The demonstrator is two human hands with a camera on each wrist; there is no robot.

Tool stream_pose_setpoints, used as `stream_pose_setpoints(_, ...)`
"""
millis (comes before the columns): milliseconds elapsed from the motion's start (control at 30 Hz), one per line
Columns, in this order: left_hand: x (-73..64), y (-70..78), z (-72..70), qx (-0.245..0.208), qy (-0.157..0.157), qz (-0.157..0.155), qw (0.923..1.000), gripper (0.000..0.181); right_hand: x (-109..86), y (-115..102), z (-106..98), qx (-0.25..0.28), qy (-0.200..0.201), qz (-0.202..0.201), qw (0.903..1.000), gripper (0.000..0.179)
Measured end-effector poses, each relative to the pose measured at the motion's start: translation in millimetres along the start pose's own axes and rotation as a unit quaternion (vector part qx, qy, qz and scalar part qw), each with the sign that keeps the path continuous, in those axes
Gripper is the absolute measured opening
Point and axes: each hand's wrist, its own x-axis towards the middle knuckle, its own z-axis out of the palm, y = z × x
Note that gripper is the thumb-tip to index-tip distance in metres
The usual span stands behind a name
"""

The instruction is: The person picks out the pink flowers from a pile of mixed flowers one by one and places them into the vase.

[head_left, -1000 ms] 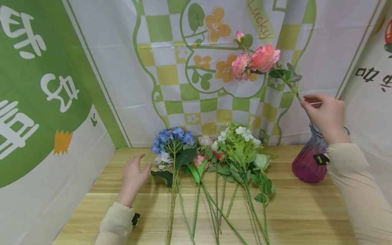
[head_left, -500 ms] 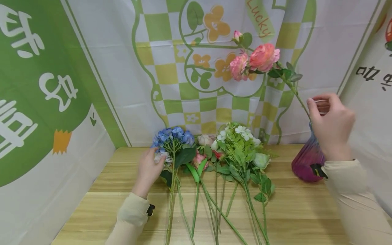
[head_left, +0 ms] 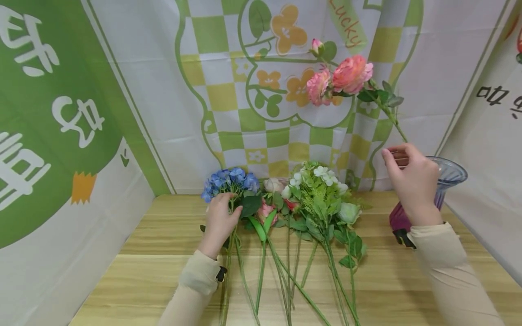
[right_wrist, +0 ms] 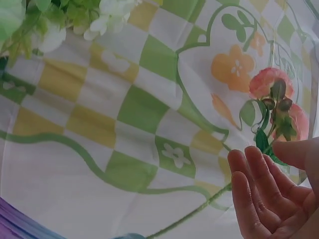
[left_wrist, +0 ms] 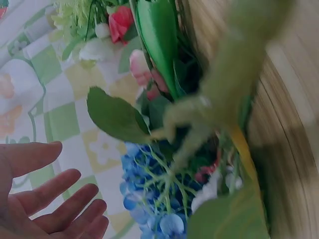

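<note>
A stem of pink peonies (head_left: 352, 74) leans left, its lower stem running down behind my right hand (head_left: 416, 181) toward the flared glass vase (head_left: 453, 177), blue above and purple below. In the right wrist view the fingers (right_wrist: 264, 181) are extended and gently bent, with the green stem (right_wrist: 192, 213) passing behind them, not gripped. My left hand (head_left: 220, 222) hovers over the blue hydrangea (head_left: 232, 181) on the table. Its fingers (left_wrist: 62, 209) are spread and hold nothing in the left wrist view, beside the hydrangea's blue petals (left_wrist: 149, 184) and thick stem (left_wrist: 224, 74).
More artificial flowers lie on the wooden table (head_left: 155, 253), stems toward me: a green tulip-like bud (head_left: 263, 226), a pink bloom (head_left: 267, 212), white-flowered greenery (head_left: 322, 194) and a pale green rose (head_left: 348, 213). A checked cloth (head_left: 228, 99) hangs behind.
My left hand has moved right from the table's left side to over the hydrangea. My right hand has let go of the peony stem and moved left and down; the peonies keep their lean.
</note>
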Motion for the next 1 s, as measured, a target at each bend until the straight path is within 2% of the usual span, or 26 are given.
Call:
stream_pose_setpoints(233,1.6,14.9,13.2,-0.027,0.003,0.025,0.9993,0.028,-14.6,-1,15,0.013,-0.015,0.004,0.9998,0.031)
stream_pose_setpoints(567,3.0,32.3,35.9,-0.011,0.020,0.076,0.9968,0.008,-33.7,-8,31,0.031,-0.041,0.010,0.9986,0.027)
stream_pose_setpoints(1000,7.3,50.4,62.1,0.011,-0.022,0.082,0.9963,0.006,-53.0,-12,48,0.033,-0.071,0.030,0.9965,0.027)
